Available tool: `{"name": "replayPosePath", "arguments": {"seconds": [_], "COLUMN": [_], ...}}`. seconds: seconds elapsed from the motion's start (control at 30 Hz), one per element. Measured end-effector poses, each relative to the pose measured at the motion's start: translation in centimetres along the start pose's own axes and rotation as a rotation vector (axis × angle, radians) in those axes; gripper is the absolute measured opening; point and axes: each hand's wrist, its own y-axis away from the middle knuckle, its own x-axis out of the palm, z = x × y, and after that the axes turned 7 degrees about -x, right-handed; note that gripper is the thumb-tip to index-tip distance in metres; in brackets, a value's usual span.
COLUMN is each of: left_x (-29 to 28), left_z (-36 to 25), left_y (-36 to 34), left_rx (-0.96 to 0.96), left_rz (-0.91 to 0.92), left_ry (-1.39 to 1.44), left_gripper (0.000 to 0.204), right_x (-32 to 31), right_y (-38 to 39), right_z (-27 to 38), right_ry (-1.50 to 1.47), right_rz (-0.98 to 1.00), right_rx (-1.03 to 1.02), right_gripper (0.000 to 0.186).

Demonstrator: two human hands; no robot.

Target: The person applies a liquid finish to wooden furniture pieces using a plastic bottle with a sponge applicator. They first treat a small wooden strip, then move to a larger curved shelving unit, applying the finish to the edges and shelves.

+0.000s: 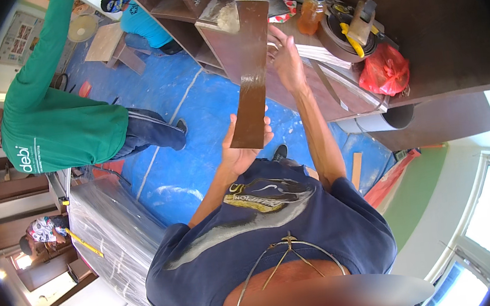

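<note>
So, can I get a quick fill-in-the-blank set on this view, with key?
1. The hand at the lower end of the strip is the person's ____ one.
2. The strip is coloured ____.
3. The sheet covering the floor is coloured ____.
4. The knotted plastic bag, to the right of the bottle in the picture, is coloured ____.

Missing words: left; brown; blue; red.

Head-worn fisheye, downward onto nearby hands (290,69)
</note>
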Motion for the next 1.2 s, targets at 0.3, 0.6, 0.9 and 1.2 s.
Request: {"name": "replayPosePath", "arguments": {"seconds": [0.3,0.6,0.9,1.2], "left_x": [-0.6,-2.2,-4.2,-7.0], "left_z": [-4.9,-10.9,-14.9,-16.8], "left_y": [2.0,5.8,6.3,4.0], "left_rx": [-0.125,-0.147,-0.167,0.018], "left_rz": [-0.034,0.019,0.112,-0.134], "left_ry": [-0.048,-0.062,0.012,-0.582], "left_gripper": [0.079,0.08,0.089,0.081], "right_x": [0.0,3.2,5.5,6.9], "right_y": [-2.8,-4.2,-5.5,-5.4], "right_z": [-2.0,-7.5,-9.0,-9.8], "right_ry": [-0.208,-0.266,-0.099,-0.226], "right_rz": [0.241,0.496,0.456,0.217], "right_rx": [0.305,0.279,0.308,0.091], "right_gripper": [0.107,0.114,0.109,0.098]}}
